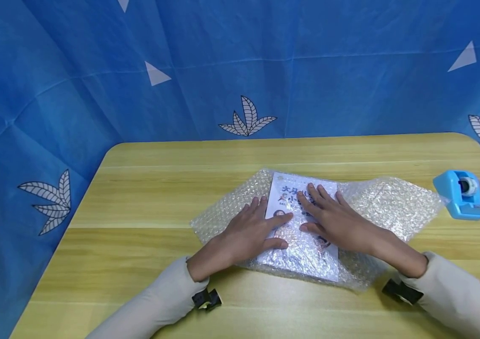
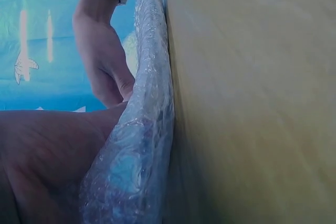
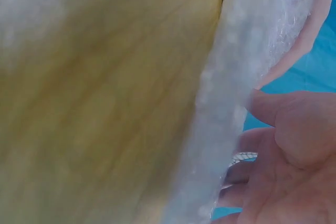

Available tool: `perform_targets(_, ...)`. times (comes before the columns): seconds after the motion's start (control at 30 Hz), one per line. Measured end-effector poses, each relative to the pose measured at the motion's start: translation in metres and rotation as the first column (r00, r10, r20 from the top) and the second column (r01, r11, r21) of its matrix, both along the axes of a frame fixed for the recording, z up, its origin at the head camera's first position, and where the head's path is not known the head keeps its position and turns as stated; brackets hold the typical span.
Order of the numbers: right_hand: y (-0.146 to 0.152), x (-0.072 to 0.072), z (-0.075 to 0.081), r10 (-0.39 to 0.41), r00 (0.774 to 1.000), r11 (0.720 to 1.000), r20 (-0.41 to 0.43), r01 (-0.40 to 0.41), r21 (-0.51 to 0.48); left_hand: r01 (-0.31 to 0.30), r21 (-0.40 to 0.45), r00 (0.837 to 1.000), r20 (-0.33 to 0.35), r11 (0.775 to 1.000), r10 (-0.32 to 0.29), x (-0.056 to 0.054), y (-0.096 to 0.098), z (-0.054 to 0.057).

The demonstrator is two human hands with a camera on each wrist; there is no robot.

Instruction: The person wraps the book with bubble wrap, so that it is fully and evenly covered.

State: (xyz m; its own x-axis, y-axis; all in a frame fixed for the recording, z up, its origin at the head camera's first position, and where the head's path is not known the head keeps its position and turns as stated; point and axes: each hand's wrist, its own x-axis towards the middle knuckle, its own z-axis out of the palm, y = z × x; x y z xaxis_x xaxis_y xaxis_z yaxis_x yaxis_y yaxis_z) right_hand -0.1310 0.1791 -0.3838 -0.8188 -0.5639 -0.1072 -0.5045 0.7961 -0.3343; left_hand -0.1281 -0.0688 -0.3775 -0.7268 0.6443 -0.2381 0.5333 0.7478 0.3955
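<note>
A white book [image 1: 303, 256] with printed characters and small pictures on its cover lies beneath a layer of bubble wrap [image 1: 386, 207]. The wrap spreads past the book to both sides. My left hand [image 1: 250, 230] rests with fingers extended on the wrap at the book's left edge. Over the upper right of the cover, my right hand [image 1: 335, 219] lies with its fingers spread. The left wrist view shows the wrapped book's edge [image 2: 149, 108] low on the table. In the right wrist view, the right hand's fingertips [image 3: 233, 195] meet the wrap.
A blue tape dispenser [image 1: 462, 195] holding a roll of tape stands at the right, beside the wrap's right tip. The wooden table [image 1: 147, 197] has a rounded far left corner. A blue cloth [image 1: 206, 61] with leaf and triangle prints hangs behind it.
</note>
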Motion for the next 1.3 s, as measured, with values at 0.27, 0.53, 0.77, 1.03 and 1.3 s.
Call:
perform_targets(0.27, 0.000, 0.000, 0.002, -0.007, 1.000, 1.000, 0.017, 0.007, -0.001, 0.025, -0.014, 1.000, 0.013, 1.000, -0.025, -0.002, -0.003, 0.002)
perform_targets(0.53, -0.003, 0.001, 0.002, -0.012, 1.000, 1.000, 0.020, 0.012, 0.016, -0.011, -0.001, 0.999, -0.035, 1.000, 0.011, -0.005, -0.002, 0.003)
perform_targets(0.77, -0.002, 0.000, 0.003, -0.018, 0.999, 1.000, 0.028, 0.018, 0.019, 0.005, -0.059, 0.999, -0.044, 0.998, -0.008, -0.012, 0.003, 0.011)
perform_targets(1.03, -0.002, 0.001, 0.005, -0.021, 0.999, 1.000, 0.041, 0.021, 0.012, 0.155, -0.068, 0.986, 0.077, 0.986, -0.150, -0.038, 0.006, 0.010)
perform_targets(1.3, -0.001, 0.001, 0.006, -0.016, 0.998, 1.000, 0.054, 0.016, 0.005, 0.199, -0.037, 0.970, 0.152, 0.979, -0.191, -0.046, 0.001, 0.006)
